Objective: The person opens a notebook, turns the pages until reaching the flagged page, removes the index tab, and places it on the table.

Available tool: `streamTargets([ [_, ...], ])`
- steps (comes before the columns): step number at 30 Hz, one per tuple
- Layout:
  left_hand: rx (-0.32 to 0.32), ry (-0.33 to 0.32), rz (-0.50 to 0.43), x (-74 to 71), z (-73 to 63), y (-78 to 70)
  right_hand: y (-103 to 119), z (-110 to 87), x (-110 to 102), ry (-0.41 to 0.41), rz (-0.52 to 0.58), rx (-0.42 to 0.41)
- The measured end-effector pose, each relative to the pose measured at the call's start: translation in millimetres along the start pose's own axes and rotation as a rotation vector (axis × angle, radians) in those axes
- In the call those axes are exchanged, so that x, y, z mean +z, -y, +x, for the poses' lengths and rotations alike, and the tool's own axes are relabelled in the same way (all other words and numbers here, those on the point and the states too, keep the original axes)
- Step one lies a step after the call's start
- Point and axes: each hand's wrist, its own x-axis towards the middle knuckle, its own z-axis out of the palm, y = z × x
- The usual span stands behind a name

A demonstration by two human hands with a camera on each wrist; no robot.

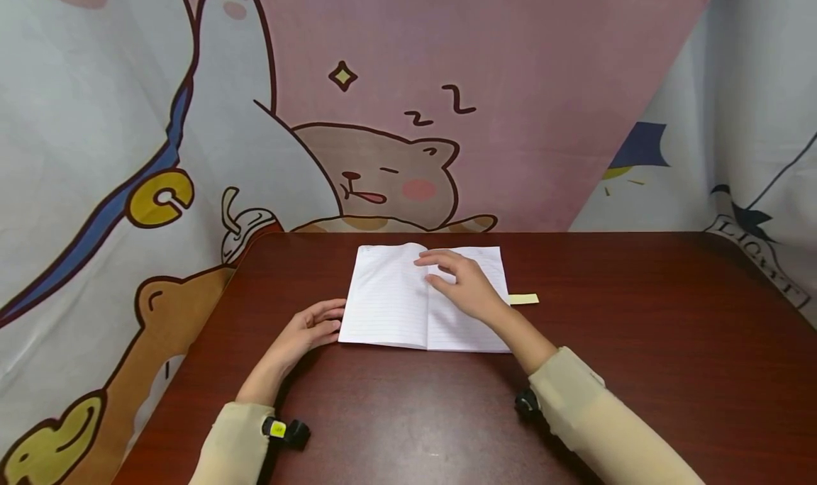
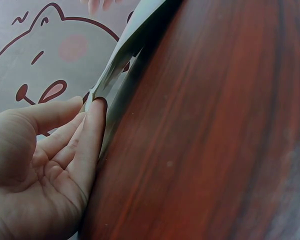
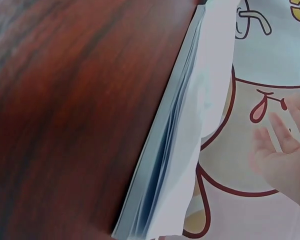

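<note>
My notebook [image 1: 386,304] lies open and flat on the table [image 1: 645,343], near its far edge, with the two lined pages facing up and the fold running roughly away from me. Laid that way, I judge, both pages are within easy reach of my hands.

My left hand [image 1: 310,329] is at the left edge of the notebook. The left wrist view shows me pinching that edge, thumb [image 2: 60,112] on one side and a finger underneath, probably because a light grip there steadies the loose sheets.

My right hand [image 1: 469,283] grasps nothing. It is released, fingers loosely bent and spread, hanging above the right page with the fingertips over the fold. The right wrist view shows a gap between it and the paper, so I seem to be putting no weight on the sheets. From that side the sheets stand slightly fanned, which suggests that they don't press flat by themselves.

A yellow tab [image 1: 524,299] sticks out past the right edge, placed, I suppose, where it can be found quickly. Behind the table is a cloth [image 1: 542,81] printed with sleeping animals.
</note>
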Motion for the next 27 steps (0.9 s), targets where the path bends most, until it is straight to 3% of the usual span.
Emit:
streamTargets([
  [17, -0.007, -0.004, -0.009, -0.1, 1.1, 0.2, -3.0, -3.7, -18.4, -0.036, 0.044, -0.001],
  [27, 0.0, 0.002, -0.013, -0.2, 1.4, 0.2, -6.3, -6.1, -32.1, -0.062, -0.003, 0.008],
])
